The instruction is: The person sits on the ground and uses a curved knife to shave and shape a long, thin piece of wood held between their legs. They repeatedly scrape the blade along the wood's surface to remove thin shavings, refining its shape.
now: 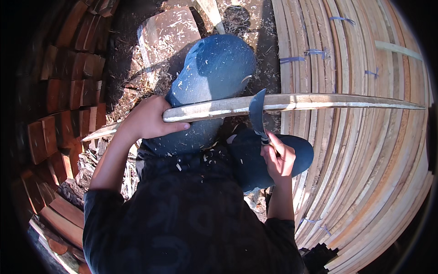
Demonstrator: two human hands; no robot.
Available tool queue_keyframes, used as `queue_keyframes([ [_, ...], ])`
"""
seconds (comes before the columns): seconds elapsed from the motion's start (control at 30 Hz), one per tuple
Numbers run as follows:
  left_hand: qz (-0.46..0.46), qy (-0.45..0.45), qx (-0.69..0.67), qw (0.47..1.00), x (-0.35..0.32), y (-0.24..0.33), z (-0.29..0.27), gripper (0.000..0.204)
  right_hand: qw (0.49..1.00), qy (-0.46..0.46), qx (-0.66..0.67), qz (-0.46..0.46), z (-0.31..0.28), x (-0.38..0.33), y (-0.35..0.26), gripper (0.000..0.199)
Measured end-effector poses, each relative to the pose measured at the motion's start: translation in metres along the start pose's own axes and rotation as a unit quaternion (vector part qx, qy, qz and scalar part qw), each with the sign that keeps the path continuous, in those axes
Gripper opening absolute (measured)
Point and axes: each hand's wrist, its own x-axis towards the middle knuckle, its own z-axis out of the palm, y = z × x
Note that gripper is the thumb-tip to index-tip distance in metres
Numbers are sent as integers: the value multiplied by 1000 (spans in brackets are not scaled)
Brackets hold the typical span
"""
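A long, pale wooden strip (310, 101) lies crosswise over my jeans-clad thigh (219, 64). My left hand (148, 118) is closed around its left end, the thumb stretched along the near side; most of its fingers are hidden. My right hand (279, 156) grips a knife with a broad, curved dark blade (257, 112). The handle is mostly covered by my fingers. That blade stands across the strip near its middle, its tip past the far edge. Wood shavings are scattered on my jeans.
Stacked long wooden strips (365, 150) fill the right side, tied in places with purple bands (315, 52). Short reddish wood blocks (59, 105) are piled at the left. Ahead, a flat wood block (171, 32) sits among shavings. Another pale wood piece (102, 132) shows beside my left forearm.
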Motion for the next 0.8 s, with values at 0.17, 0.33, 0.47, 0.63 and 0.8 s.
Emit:
queue_keyframes([
  [0.17, -13, -7, -18, 1000, 0, 11, -6, 55, 936, 264, 223, 73, -2, -5, -9, 39],
  [0.33, 7, 27, 20, 999, -2, 5, 0, 55, 957, 194, 208, 61, -15, -17, 10, 39],
  [0.47, -4, 2, 11, 1000, -1, 16, -8, 54, 980, 100, 157, 70, 3, -17, 17, 39],
  [0.63, -3, 11, 27, 1000, -2, 10, -4, 55, 917, 255, 306, 35, -8, -5, 8, 41],
  [0.8, -5, 20, 7, 1000, -4, 8, -1, 54, 988, 113, 99, 22, 7, -21, 36, 39],
])
